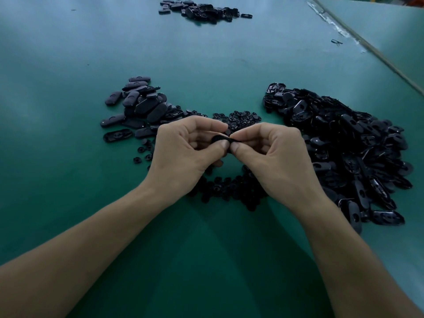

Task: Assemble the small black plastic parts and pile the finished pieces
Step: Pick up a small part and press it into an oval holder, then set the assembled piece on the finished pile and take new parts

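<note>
My left hand (183, 152) and my right hand (273, 157) meet at the middle of the green table, both pinching one small black plastic part (221, 140) between thumbs and fingertips. The part is mostly hidden by my fingers. A pile of black oval pieces (140, 106) with smooth closed faces lies at the left. A large heap of open oval shells (344, 143) lies at the right. Small round black inserts (238, 120) are scattered behind and under my hands.
Another pile of black parts (202, 10) sits at the far edge of the green table (68, 65). A seam with a taped strip (339, 26) runs diagonally at the upper right. One loose small part (336, 42) lies beside it.
</note>
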`<state>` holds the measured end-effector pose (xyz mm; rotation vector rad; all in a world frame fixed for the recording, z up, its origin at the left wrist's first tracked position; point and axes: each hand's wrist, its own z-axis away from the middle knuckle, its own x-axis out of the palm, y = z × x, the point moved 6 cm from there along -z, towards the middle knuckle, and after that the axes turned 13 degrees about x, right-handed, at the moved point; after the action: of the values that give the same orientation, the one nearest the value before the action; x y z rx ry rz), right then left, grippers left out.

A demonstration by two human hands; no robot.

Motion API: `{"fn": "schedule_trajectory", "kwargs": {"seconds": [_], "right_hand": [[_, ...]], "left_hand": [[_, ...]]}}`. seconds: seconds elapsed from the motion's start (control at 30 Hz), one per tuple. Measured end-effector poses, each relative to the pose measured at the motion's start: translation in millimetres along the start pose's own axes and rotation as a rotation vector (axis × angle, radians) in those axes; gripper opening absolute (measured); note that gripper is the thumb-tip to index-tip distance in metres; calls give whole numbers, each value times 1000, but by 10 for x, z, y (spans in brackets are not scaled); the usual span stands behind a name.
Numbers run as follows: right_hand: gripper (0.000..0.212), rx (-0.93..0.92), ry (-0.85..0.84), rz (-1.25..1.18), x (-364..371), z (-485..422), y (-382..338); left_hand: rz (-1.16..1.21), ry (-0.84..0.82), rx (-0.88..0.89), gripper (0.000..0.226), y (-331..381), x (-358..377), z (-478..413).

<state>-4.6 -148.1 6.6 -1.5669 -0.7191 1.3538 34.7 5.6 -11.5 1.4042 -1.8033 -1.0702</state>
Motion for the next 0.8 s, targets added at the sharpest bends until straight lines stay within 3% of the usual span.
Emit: {"fn": "schedule_trajectory", "kwargs": {"seconds": [0.13, 0.23, 0.37, 0.5, 0.63, 0.8], "right_hand": [[10, -31, 97, 65, -77, 15, -54], [21, 4, 301, 382, -268, 13, -35], [36, 305, 405, 807, -509, -10, 176], [41, 437, 347, 860, -521, -8, 276], [39, 380, 385, 845, -539, -21, 260], [27, 277, 445, 727, -593, -43, 239]], "left_hand": [[33, 82, -15, 17, -12, -36, -1], [103, 165, -43, 14, -18, -79, 4], [170, 232, -45, 15, 25, -104, -25], [278, 230, -92, 14, 61, -108, -78], [357, 247, -181, 14, 58, -148, -130], [268, 426, -252, 18, -34, -369, -195]]}}
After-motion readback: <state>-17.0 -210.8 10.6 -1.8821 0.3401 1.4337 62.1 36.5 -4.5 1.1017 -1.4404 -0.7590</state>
